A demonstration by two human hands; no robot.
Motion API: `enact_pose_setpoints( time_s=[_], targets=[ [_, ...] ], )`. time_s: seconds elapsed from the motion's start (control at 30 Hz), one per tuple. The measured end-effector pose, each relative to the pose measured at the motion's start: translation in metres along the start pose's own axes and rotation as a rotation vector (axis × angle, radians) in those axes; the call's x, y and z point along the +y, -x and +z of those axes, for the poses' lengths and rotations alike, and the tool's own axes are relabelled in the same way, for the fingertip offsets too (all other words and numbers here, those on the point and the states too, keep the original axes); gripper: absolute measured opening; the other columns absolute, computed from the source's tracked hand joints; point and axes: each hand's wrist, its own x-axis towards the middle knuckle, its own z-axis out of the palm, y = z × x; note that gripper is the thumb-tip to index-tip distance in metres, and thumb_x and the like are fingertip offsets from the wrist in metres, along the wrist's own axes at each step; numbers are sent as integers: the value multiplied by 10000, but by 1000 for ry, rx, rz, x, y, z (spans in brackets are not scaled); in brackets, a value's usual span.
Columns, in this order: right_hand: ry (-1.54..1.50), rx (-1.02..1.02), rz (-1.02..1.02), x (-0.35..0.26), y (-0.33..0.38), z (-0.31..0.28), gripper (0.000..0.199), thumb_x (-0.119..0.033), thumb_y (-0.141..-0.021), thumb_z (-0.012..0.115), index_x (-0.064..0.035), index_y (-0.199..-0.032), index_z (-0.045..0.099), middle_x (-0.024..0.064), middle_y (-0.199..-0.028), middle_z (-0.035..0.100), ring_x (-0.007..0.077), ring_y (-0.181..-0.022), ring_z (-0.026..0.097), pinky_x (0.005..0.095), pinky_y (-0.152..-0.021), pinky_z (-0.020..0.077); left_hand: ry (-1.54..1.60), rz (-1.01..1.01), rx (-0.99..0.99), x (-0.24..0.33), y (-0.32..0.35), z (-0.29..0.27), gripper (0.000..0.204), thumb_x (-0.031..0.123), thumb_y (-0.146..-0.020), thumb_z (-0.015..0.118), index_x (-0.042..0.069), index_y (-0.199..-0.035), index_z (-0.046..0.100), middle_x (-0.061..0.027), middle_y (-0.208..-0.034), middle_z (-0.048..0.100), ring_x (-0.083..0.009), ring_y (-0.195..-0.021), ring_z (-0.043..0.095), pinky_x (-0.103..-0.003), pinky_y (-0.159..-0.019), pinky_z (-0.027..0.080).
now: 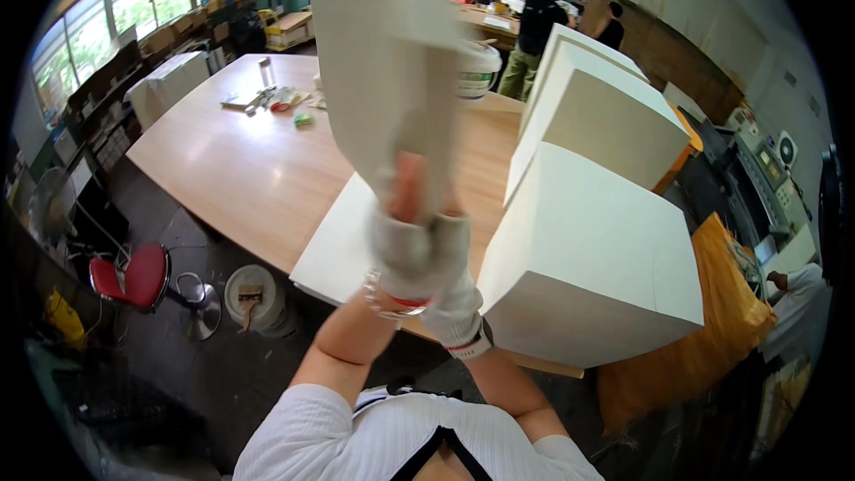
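Both my hands wear grey-white work gloves and grip the lower end of a bundle of large cream paper sheets [387, 62], lifted upright in front of me. My left hand [401, 245] holds the bundle's bottom edge from the left, its thumb showing bare. My right hand [450, 285] clamps the same edge from the right, pressed against the left one. Below them a flat stack of white sheets [334, 245] lies on the wooden table [240, 160]. A tall block of cream paper [592, 276] stands just to the right.
A second tall paper stack [606, 107] stands behind the first. A white bucket [479, 71] and small tools [267, 100] sit on the table's far side. A red stool [134, 278] and a pail [254, 298] are on the floor at left. People stand at the back, and a cutting machine [766, 178] at right.
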Motion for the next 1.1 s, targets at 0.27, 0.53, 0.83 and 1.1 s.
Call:
enact_pose_setpoints(
  time_s=[0.27, 0.53, 0.83, 1.1],
  targets=[
    [-1016, -15, 652, 86, 81, 76, 690, -84, -867, 697, -10, -1455, 344, 166, -1226, 570, 280, -1016, 610, 382, -850, 523, -127, -160, -518, -23, 33, 26, 565, 10, -825, 669, 51, -1374, 542, -250, -1352, 553, -378, -1221, 569, -439, -976, 511],
    [-276, -305, 1074, 125, 101, 91, 701, -232, -881, 719, 16, -1435, 369, 188, -1216, 625, 283, -1150, 603, 366, -952, 493, -603, -676, -961, -218, 181, -185, 446, 98, -838, 651, 53, -1278, 599, -177, -1255, 625, -329, -1203, 573, -417, -1011, 461],
    [319, -599, 582, 57, 124, 70, 888, -404, -766, 825, -69, -1452, 371, 363, -1372, 384, 512, -1090, 577, 514, -933, 503, -166, -1158, -974, -234, 229, -274, 540, 22, -853, 713, 66, -1373, 572, -119, -1451, 546, -141, -999, 635, -270, -884, 504],
    [405, -587, 444, 66, 133, 74, 717, -358, -764, 830, -107, -1332, 471, 224, -1181, 462, 432, -936, 608, 506, -775, 535, -84, -1148, -783, -235, 238, -296, 347, -55, -802, 718, 22, -1140, 711, -152, -1222, 686, -179, -947, 706, -277, -805, 585]
  ],
)
